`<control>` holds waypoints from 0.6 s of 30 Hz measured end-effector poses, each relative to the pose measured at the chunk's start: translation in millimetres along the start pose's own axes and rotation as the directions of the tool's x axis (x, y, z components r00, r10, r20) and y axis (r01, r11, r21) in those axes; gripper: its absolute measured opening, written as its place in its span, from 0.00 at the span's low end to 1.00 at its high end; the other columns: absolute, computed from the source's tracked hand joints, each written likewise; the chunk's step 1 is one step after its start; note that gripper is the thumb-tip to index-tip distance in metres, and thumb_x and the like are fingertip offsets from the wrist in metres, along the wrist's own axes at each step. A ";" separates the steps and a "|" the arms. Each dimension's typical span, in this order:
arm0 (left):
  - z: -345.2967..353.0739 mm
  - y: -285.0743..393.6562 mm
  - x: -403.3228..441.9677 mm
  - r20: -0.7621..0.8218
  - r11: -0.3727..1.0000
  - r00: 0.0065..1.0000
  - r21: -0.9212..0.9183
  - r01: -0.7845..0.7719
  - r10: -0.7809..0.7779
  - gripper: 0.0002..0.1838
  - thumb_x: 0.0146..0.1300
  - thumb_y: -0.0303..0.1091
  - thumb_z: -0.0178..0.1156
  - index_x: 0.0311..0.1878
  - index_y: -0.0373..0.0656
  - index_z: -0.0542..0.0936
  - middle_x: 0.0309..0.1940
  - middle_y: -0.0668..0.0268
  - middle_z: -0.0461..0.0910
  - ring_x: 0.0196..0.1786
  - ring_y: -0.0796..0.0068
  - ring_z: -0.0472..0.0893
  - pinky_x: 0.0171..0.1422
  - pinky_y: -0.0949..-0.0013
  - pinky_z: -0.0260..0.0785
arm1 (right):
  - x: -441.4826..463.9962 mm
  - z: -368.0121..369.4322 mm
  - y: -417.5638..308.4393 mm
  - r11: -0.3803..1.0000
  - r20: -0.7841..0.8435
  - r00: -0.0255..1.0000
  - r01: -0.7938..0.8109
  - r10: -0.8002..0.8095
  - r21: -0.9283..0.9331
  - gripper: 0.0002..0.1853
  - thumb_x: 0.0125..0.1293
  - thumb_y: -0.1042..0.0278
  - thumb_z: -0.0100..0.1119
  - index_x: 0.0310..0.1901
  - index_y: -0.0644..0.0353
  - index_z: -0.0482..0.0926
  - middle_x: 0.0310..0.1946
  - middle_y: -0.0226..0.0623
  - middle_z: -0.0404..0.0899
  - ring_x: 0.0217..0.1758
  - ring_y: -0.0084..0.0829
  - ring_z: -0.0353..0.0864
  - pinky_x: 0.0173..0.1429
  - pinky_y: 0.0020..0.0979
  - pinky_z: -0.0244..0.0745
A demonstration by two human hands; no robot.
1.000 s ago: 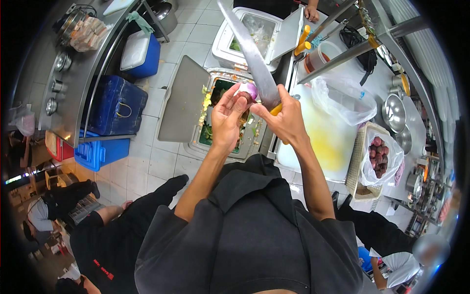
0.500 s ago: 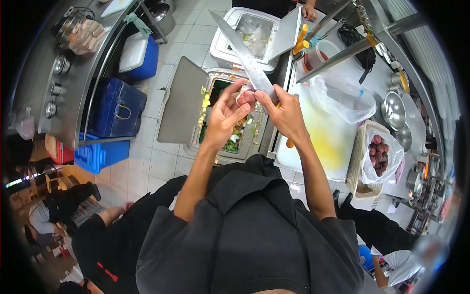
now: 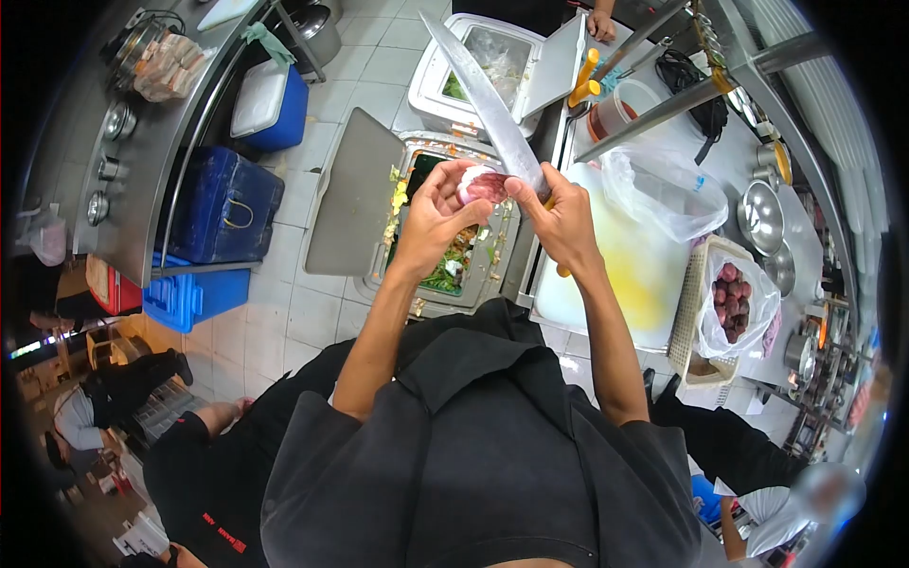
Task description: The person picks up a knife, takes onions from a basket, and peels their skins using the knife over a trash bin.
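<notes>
Head view: at upper centre, the left hand (image 3: 434, 220) cups one part-peeled onion (image 3: 481, 185), which lies between both hands, nearer the left palm, its longer axis running roughly left to right. One knife (image 3: 485, 99) slants from top centre down to the right hand (image 3: 561, 225), which grips its handle, the thumb seemingly touching the onion's right edge. Beneath sits one bin (image 3: 456, 302); rightward, one cutting board (image 3: 606, 270), then one bag (image 3: 755, 314) of heaped bulbs (image 3: 732, 298), too overlapped to count.

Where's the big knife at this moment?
In the head view, the knife is in the right hand, beside the onion in the left hand; it slants up and leftward across the white container.
</notes>
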State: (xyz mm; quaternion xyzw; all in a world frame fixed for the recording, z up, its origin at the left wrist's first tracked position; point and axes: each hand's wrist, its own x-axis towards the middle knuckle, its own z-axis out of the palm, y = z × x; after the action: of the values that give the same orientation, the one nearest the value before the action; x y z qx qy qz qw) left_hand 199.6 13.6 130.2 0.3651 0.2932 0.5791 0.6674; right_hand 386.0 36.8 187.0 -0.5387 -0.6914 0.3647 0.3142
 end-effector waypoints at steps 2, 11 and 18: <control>-2.4 8.1 -3.5 0.046 0.998 0.998 -0.034 0.052 -0.050 0.29 0.63 0.26 0.68 0.66 0.35 0.68 0.56 0.60 0.76 0.55 0.75 0.79 0.57 0.70 0.77 | 0.3 -1.6 -0.1 0.999 0.019 0.999 -0.044 0.044 0.005 0.24 0.67 0.45 0.64 0.42 0.65 0.82 0.19 0.36 0.78 0.22 0.23 0.73 0.30 0.30 0.68; -23.7 -12.2 0.0 -0.200 1.000 0.980 -0.009 0.012 -0.014 0.30 0.64 0.24 0.66 0.68 0.36 0.67 0.48 0.64 0.75 0.49 0.77 0.79 0.57 0.70 0.76 | -13.5 8.1 -11.9 0.995 0.089 0.996 -0.035 0.027 0.093 0.23 0.66 0.47 0.66 0.39 0.65 0.81 0.19 0.38 0.79 0.22 0.22 0.75 0.28 0.31 0.68; -46.4 -12.2 -13.6 -0.181 0.982 0.981 -0.189 0.028 -0.063 0.28 0.68 0.26 0.62 0.68 0.37 0.64 0.46 0.62 0.76 0.45 0.76 0.78 0.51 0.71 0.75 | 6.0 37.9 31.4 0.978 -0.037 0.982 -0.186 0.184 -0.098 0.26 0.68 0.43 0.61 0.38 0.66 0.80 0.22 0.49 0.80 0.24 0.42 0.82 0.31 0.38 0.72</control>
State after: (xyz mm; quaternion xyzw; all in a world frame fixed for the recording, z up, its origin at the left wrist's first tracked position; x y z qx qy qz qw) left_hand 166.5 6.3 93.7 0.2386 0.3076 0.6199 0.6813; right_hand 369.5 41.2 140.5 -0.6208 -0.6515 0.3496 0.2608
